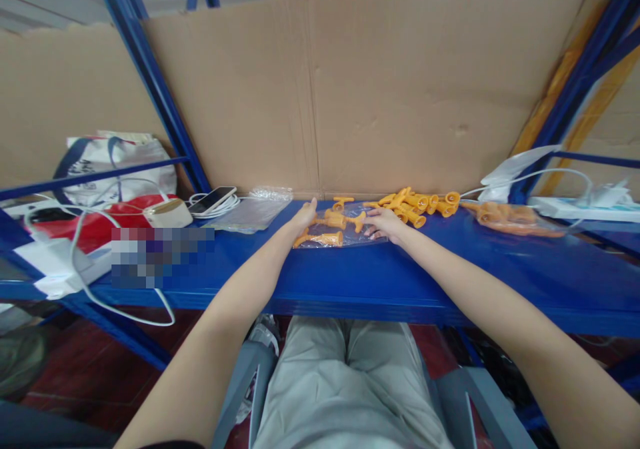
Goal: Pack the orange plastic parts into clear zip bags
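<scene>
A clear plastic bag (370, 237) lies on the blue shelf in front of me, with several orange plastic T-handled pieces (330, 239) in it. My left hand (303, 217) grips the bag's left end, thumb up; the other fingers are partly hidden behind the wrist. At the bag's right end my right hand (386, 225) has its fingers apart, resting on or just over the film. One T-shaped orange piece (358, 221) lies close to those fingertips. Another orange piece (343, 202) stands just behind the bag. Right of it is a loose pile of orange pieces (417, 204).
Flat clear bags (255, 210) lie to the left, beside a phone (214, 200) and a coiled white cable (225, 207). A filled bag of orange pieces (515, 218) sits at the right, near a white power strip (595, 209). Cardboard (390, 89) backs the blue shelf (350, 279).
</scene>
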A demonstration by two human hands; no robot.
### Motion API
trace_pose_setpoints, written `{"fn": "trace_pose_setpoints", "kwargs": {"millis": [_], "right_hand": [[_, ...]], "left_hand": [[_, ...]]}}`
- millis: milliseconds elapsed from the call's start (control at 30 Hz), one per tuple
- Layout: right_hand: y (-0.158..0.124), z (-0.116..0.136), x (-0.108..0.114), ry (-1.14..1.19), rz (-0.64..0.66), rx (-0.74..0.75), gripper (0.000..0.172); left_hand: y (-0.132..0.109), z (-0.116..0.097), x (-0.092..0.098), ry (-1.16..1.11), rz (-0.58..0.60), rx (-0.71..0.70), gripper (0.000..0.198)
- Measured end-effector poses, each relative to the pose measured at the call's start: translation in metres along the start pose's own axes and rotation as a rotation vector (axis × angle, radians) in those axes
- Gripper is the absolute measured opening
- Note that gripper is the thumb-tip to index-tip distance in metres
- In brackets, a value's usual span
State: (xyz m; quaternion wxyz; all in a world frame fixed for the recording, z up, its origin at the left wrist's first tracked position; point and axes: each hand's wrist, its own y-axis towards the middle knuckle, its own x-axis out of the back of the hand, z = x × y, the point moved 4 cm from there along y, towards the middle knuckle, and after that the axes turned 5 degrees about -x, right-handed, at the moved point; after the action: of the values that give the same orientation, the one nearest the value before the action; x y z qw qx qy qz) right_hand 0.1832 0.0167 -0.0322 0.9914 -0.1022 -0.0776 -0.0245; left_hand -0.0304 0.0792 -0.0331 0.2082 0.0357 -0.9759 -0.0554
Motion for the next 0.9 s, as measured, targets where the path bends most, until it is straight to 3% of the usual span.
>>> {"fn": "trace_pose_setpoints", "kwargs": {"millis": [133,367,600,900], "right_hand": [[-0.002,0.002,-0.003,0.073,0.064,-0.035,0.006],[0.000,0.002,-0.005,0.109,0.023,-0.004,0.016],[-0.002,0.000,-0.015,0.143,0.087,0.060,0.019],[0.002,0.000,-0.014,0.265,0.014,0.073,0.027]], "left_hand": [[0.003,0.004,-0.003,-0.022,0.042,0.005,0.050],[0.002,0.003,-0.007,0.057,0.120,-0.021,0.055],[0.003,0.000,-0.007,0.070,0.084,-0.054,0.054],[-0.005,-0.011,-0.008,0.200,0.081,-0.209,0.034]]}}
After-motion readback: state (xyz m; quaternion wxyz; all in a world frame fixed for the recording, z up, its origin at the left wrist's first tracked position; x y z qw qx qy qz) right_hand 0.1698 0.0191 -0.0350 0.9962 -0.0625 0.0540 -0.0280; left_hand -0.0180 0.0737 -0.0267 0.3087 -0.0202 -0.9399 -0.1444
